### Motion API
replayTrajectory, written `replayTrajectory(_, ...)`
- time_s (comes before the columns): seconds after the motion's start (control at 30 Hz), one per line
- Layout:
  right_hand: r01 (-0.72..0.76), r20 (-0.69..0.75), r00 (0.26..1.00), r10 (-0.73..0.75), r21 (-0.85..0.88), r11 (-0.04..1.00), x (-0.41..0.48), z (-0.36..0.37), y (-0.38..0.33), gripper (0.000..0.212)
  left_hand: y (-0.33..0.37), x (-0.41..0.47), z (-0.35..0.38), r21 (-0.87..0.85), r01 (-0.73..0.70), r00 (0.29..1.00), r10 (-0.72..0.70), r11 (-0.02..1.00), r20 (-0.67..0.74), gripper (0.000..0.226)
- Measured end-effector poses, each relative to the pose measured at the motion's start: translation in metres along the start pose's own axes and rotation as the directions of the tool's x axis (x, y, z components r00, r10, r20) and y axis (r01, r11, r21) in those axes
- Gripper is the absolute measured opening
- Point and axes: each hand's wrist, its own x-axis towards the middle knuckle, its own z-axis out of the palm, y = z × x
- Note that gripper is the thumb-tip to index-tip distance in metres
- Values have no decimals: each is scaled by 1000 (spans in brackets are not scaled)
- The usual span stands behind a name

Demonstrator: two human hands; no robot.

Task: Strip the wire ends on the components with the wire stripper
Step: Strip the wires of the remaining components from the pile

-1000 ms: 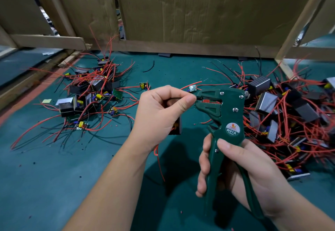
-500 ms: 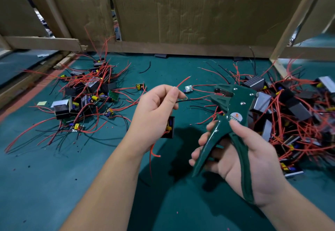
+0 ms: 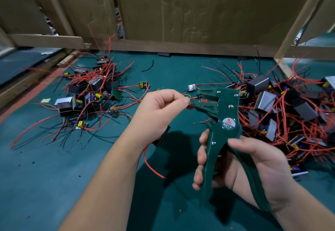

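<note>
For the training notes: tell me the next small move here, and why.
Probably squeeze the handles of the stripper. The left hand pinches a red wire whose end appears to sit between the jaws, and the right hand grips the handles, which stand spread apart, so the strip looks not yet made.

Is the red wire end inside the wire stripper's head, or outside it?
Inside: the red wire, pinched by the left hand, runs into the wire stripper head.

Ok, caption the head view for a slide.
Left hand holds red wire in green wire stripper gripped by right hand.
</note>
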Motion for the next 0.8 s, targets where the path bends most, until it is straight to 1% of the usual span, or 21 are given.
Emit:
replayTrajectory(0.1, -4, 0, 1000, 4, -12, 1000, 0, 1, 0, 45, 2, -1, -1, 1, 9, 1000, -9, 1000, -2, 19)
replayTrajectory(0.27, -7, -2, 1000, 6, -102, 995, -2, 1, 2, 40, 5, -2, -1, -17, 6, 1000, -7, 1000, -9, 18)
replayTrajectory(0.33, -1, 5, 1000, 1, -123, 992, -2, 1, 2, 39, 5, -2, -1, -46, -10, 1000, 10, 999, 6, 21)
replayTrajectory(0.43, 4, 13, 1000, -2, -123, 992, -2, 1, 3, 39, 4, -2, -1, -99, -15, 1000, 17, 995, 18, 34)
replayTrajectory(0.6, 0, -6, 1000, -1, -122, 993, -2, 1, 3, 37, 2, 0, -1, -90, 2, 1000, -2, 996, 9, 32)
replayTrajectory(0.7, 0, -49, 999, -6, -121, 993, -3, 4, 4, 39, 1, -1, -1, -101, -8, 1000, 10, 995, 21, 34)
replayTrajectory(0.73, 1, -72, 997, -9, -114, 994, -3, 5, 6, 41, 2, -1, -1, -100, -5, 1000, 8, 995, 25, 31)
replayTrajectory(0.8, 20, -157, 987, -33, -88, 996, -1, 10, 9, 44, 0, -1, -1, -89, 32, 999, -29, 996, 32, 16)
